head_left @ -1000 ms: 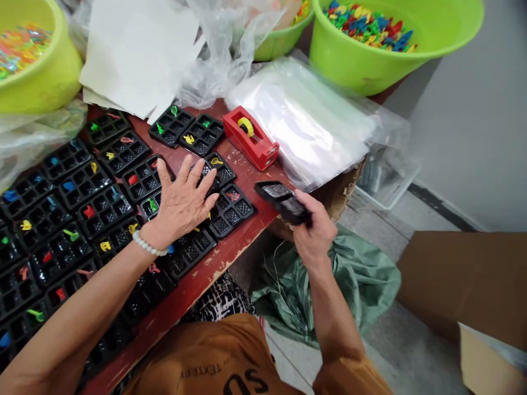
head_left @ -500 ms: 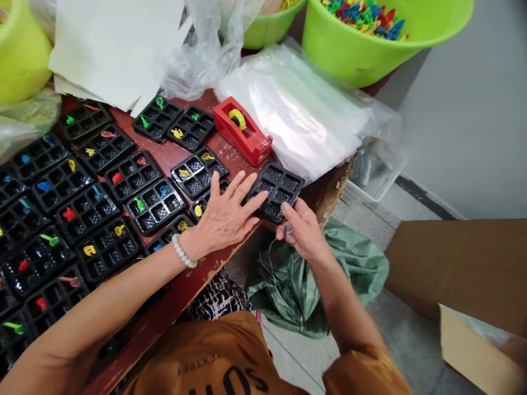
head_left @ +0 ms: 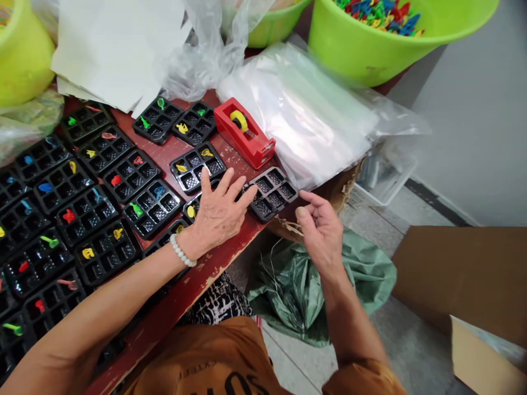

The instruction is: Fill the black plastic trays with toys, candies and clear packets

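Observation:
My left hand (head_left: 220, 211) lies with spread fingers over black trays by the table's front edge, its fingertips touching the near side of a six-compartment tray (head_left: 274, 189). That tray rests on the table corner, its compartments bare. Just right of it is my right hand (head_left: 323, 227), thumb and index fingertip apart, the other fingers curled. A small bluish bit shows inside the curl, too hidden to name. Beyond my left hand sits a black tray (head_left: 196, 167) with two yellow plastic pieces. Part of another tray, with a yellow piece (head_left: 191, 212), is covered by my left hand.
Rows of black trays (head_left: 88, 206) with small coloured pieces fill the left. A red tape dispenser (head_left: 245, 134) and clear plastic bags (head_left: 300, 115) lie behind. Green tubs (head_left: 370, 60) stand at the back. A green sack (head_left: 313, 296) and cardboard box (head_left: 465, 274) are on the floor.
The bare tray has come down flat onto the table corner, and my right hand has let go of it and drawn off to the right. My left hand stays spread, shifted slightly left.

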`<state>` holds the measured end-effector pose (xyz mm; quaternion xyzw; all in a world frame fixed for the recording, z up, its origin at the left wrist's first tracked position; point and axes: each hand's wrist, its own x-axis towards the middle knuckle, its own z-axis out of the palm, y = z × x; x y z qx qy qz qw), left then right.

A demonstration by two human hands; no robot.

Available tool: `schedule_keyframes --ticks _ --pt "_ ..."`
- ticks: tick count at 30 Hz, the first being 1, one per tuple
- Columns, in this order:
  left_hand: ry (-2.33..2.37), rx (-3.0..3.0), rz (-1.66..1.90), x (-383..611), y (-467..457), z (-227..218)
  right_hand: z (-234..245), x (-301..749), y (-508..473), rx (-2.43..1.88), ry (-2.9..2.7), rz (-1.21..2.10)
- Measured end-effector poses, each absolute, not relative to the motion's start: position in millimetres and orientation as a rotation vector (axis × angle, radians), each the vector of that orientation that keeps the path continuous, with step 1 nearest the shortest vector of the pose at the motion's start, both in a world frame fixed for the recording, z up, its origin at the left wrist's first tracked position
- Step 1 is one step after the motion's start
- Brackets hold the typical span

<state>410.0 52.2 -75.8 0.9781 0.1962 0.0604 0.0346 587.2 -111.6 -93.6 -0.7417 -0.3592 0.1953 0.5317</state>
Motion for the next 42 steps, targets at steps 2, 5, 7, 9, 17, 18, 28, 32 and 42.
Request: schedule_keyframes --ticks 2,5,7,9,17,18,28,32,42 --pt "0.608 2.995 0.206 410.1 51.2 -75.1 -90.1 589.0 -100.1 -1.666 -0.827 0.442" --pt "0.62 2.991 0.246 412.5 48.9 -75.1 -87.4 592.4 -73.2 -1.605 -0.898 0.387" --pt "0.612 2.995 0.255 414.5 47.3 -76.8 -88.2 592.8 -52.0 -1.591 -1.032 0.365" --pt "0.611 2.987 0.269 416.2 46.1 -79.7 -90.8 590.2 -32.8 -1.557 -1.189 0.346" --pt "0.723 2.892 0.368 416.4 46.9 -88.1 -102.9 575.7 -12.5 -1.432 -1.355 0.37" --pt "0.722 2.886 0.373 416.4 47.2 -88.0 -102.7 577.1 -13.3 -1.418 -1.334 0.384" --pt "0.712 2.924 0.346 419.2 44.9 -77.8 -103.9 611.0 -16.1 -1.548 -1.294 0.253" --pt "0.667 2.977 0.31 418.3 43.9 -79.3 -111.7 620.6 -11.0 -1.593 -1.424 0.201" --pt "0.627 3.008 0.396 416.8 42.9 -78.2 -83.7 624.4 -25.3 -1.507 -1.135 -0.029"
